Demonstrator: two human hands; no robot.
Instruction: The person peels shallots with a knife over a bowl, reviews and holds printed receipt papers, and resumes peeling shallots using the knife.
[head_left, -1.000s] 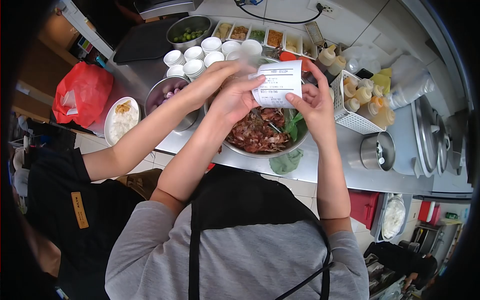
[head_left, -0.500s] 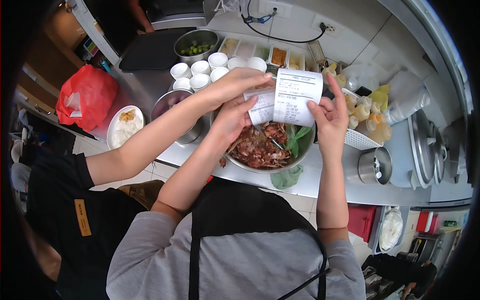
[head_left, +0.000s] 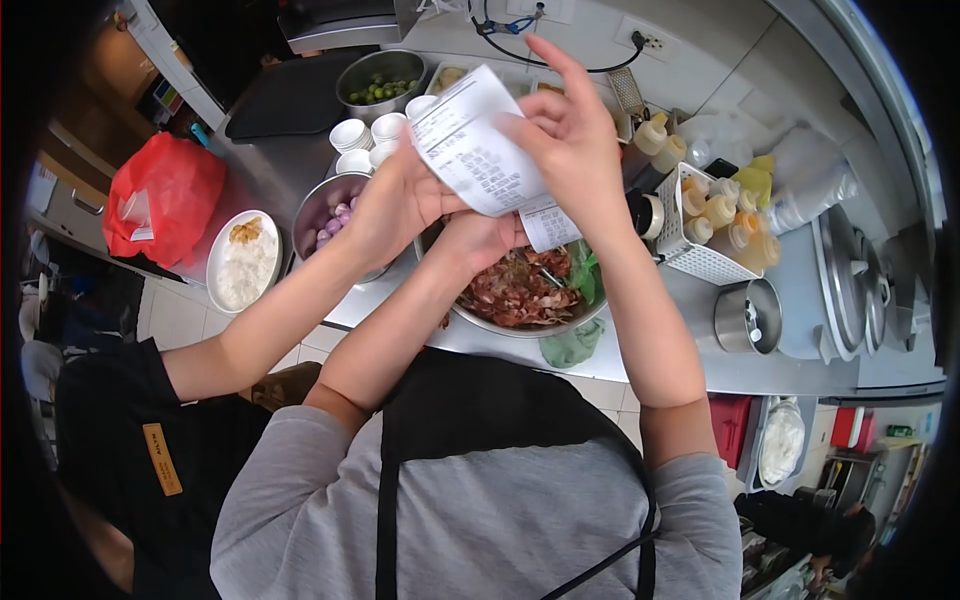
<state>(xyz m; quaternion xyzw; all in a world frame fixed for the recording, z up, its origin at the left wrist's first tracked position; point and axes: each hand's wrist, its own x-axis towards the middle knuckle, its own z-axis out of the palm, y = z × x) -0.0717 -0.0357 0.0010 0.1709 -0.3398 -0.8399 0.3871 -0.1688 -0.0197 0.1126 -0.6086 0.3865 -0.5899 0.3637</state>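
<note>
Running across the view, the bench (head_left: 760, 371) carries a metal bowl (head_left: 515, 331) of reddish-brown food. The right hand (head_left: 572, 128) has its fingers spread apart, thumb overlapping the edge of the large receipt (head_left: 475, 155); a co-worker's hand (head_left: 393, 200) meets the opposite edge. The left hand (head_left: 478, 242) is at the small receipt (head_left: 549, 229), grip unverifiable. Both receipts are above the bench.

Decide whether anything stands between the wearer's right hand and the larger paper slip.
Nothing visible stands between the right hand and the larger paper slip: the thumb overlaps the slip's right edge in this view. A co-worker's hand is at the slip's left side, not between them.
</note>
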